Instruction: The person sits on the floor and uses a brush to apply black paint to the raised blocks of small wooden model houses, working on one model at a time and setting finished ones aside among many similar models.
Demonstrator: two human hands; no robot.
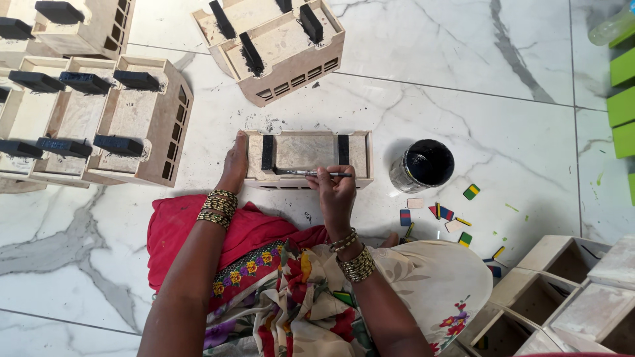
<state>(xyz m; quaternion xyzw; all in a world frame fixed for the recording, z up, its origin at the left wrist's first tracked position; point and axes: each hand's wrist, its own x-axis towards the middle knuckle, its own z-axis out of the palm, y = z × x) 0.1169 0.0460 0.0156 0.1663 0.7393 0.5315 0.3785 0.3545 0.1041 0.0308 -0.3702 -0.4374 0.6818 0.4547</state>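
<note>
A pale wooden box point(307, 152) with two black painted strips lies on the marble floor in front of me. My left hand point(233, 165) rests flat against its left end and steadies it. My right hand point(334, 188) grips a thin paintbrush point(311, 173) that lies across the box's near edge, its tip pointing left toward the left black strip. Both wrists carry beaded bangles. To the right of the box stands a round tin of black paint point(423, 165).
Several finished boxes with black strips stand at the left point(99, 112) and at the top point(278, 46). Unpainted wooden boxes point(562, 291) sit at the lower right. Small coloured tiles point(450, 215) are scattered near the tin. Green blocks point(623, 99) line the right edge.
</note>
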